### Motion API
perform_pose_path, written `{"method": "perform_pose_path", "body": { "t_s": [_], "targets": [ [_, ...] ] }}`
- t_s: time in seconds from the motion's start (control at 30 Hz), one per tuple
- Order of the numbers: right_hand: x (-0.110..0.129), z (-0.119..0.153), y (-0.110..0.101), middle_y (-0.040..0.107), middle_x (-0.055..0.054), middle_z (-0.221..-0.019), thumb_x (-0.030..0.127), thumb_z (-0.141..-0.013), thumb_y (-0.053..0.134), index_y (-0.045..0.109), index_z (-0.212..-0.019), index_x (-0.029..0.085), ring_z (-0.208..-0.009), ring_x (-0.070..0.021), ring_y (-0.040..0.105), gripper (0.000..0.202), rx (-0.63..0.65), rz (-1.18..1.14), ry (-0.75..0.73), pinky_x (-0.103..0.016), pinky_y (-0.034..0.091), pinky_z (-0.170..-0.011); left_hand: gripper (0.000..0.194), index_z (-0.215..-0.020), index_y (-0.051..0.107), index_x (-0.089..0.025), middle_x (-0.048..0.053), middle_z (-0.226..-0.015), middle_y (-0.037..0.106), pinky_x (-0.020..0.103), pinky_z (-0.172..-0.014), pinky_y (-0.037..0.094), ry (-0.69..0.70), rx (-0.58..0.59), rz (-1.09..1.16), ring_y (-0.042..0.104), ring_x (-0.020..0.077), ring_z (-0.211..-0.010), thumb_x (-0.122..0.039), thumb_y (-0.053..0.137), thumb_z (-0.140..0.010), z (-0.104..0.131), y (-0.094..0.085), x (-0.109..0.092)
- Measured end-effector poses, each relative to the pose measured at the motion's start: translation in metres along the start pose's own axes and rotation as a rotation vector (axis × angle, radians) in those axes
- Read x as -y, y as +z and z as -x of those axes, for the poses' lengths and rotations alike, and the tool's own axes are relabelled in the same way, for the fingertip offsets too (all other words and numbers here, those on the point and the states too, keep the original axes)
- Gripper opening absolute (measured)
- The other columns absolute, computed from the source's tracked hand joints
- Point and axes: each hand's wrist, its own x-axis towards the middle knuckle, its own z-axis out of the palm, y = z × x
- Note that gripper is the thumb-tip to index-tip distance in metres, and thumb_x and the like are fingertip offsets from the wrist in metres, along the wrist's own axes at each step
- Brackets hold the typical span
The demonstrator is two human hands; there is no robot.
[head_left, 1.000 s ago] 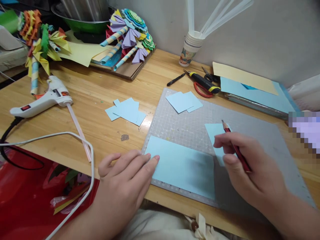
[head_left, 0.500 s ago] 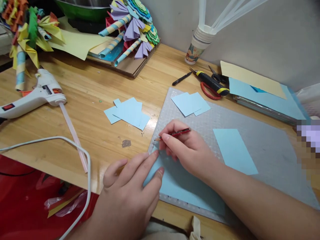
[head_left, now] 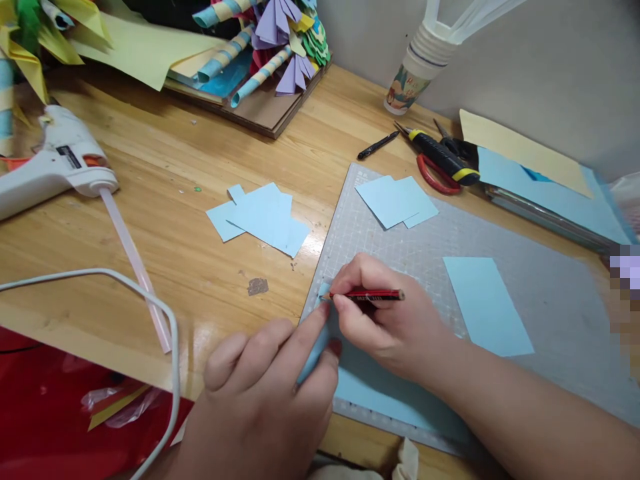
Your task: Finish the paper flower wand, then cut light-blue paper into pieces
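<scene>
My right hand (head_left: 400, 327) pinches a short red-and-black pencil (head_left: 375, 295), its sharpened tip at the upper left corner of a large light-blue paper sheet (head_left: 383, 383). That sheet lies on a grey cutting mat (head_left: 555, 300) along the mat's left and near edges. Fingers stretched out, my left hand (head_left: 270, 393) presses on the sheet's left edge, its index fingertip right by the pencil point. My right forearm and both hands hide much of the sheet. A separate blue paper rectangle (head_left: 490, 307) rests on the mat to the right.
Small blue pieces lie on the mat (head_left: 393, 202) and on the table (head_left: 263, 217). A glue gun (head_left: 75, 157) with its cable (head_left: 173, 333) is at left. Beyond the mat are a black pen (head_left: 379, 145), a black-and-yellow cutter (head_left: 443, 158), scissors (head_left: 435, 177) and paper cups (head_left: 413, 73).
The pencil has tipped flatter, and its point now touches down at the sheet's corner beside my left index finger. The whole view has shifted slightly.
</scene>
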Motion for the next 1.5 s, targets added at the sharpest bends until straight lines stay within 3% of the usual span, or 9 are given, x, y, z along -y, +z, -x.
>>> {"method": "perform_pose_path", "body": {
  "t_s": [0.5, 0.7, 1.0, 1.07, 1.23, 1.33, 1.5],
  "targets": [
    [0.0, -0.002, 0.001, 0.056, 0.002, -0.068, 0.018, -0.082, 0.048, 0.048, -0.077, 0.021, -0.062, -0.0126, 0.05, 0.006, 0.033, 0.022, -0.056, -0.025, 0.04, -0.056, 0.023, -0.093, 0.069, -0.027, -0.003, -0.116, 0.069, 0.039, -0.072, 0.038, -0.032, 0.001, -0.04, 0.058, 0.021, -0.09, -0.025, 0.046, -0.087, -0.002, 0.001, -0.004],
    [-0.003, 0.001, 0.002, 0.053, 0.002, -0.068, 0.019, -0.083, 0.049, 0.047, -0.076, 0.021, -0.062, -0.0121, 0.049, 0.008, -0.026, -0.055, -0.049, -0.025, 0.04, -0.056, 0.022, -0.094, 0.069, -0.026, -0.002, -0.121, 0.067, 0.039, -0.073, 0.039, -0.012, 0.004, -0.048, 0.058, 0.0217, -0.089, -0.024, 0.047, -0.087, -0.003, 0.001, -0.004],
    [0.002, -0.001, 0.002, 0.051, 0.004, -0.065, 0.017, -0.081, 0.049, 0.047, -0.077, 0.021, -0.058, -0.011, 0.046, 0.007, 0.022, 0.003, -0.071, -0.024, 0.038, -0.054, 0.021, -0.094, 0.069, -0.026, -0.001, -0.121, 0.066, 0.04, -0.075, 0.04, -0.015, 0.017, -0.031, 0.059, 0.0222, -0.089, -0.024, 0.05, -0.086, -0.001, 0.0, -0.004],
    [0.001, -0.002, 0.002, 0.053, 0.003, -0.066, 0.017, -0.082, 0.05, 0.047, -0.076, 0.021, -0.06, -0.0115, 0.049, 0.007, 0.002, -0.073, -0.056, -0.024, 0.039, -0.055, 0.018, -0.092, 0.069, -0.026, -0.001, -0.122, 0.066, 0.04, -0.077, 0.04, -0.021, 0.021, -0.024, 0.059, 0.0228, -0.091, -0.025, 0.051, -0.086, 0.0, 0.0, -0.004],
    [-0.007, -0.008, 0.001, 0.058, 0.003, -0.066, 0.024, -0.088, 0.049, 0.047, -0.077, 0.021, -0.056, -0.0097, 0.05, 0.011, -0.232, -0.454, 0.0, -0.023, 0.04, -0.053, 0.015, -0.092, 0.068, -0.027, -0.002, -0.125, 0.064, 0.042, -0.08, 0.042, -0.049, 0.036, 0.06, 0.059, 0.0239, -0.093, -0.026, 0.054, -0.087, -0.002, -0.003, -0.004],
    [-0.008, -0.009, -0.001, 0.061, 0.003, -0.069, 0.03, -0.088, 0.052, 0.048, -0.081, 0.022, -0.054, -0.0085, 0.049, 0.012, -0.265, -0.638, 0.003, -0.022, 0.039, -0.05, 0.015, -0.09, 0.069, -0.027, -0.003, -0.124, 0.065, 0.044, -0.08, 0.042, -0.066, 0.052, 0.097, 0.057, 0.0252, -0.094, -0.026, 0.054, -0.088, -0.005, -0.006, -0.003],
    [0.0, 0.018, -0.002, 0.064, 0.001, -0.077, 0.03, -0.086, 0.057, 0.051, -0.085, 0.022, -0.063, -0.01, 0.057, 0.011, -0.37, -0.836, 0.121, -0.024, 0.047, -0.058, 0.009, -0.086, 0.069, -0.028, -0.002, -0.117, 0.067, 0.047, -0.084, 0.042, -0.076, 0.074, 0.109, 0.055, 0.0277, -0.1, -0.031, 0.061, -0.084, -0.011, -0.007, -0.003]
  ]
}}
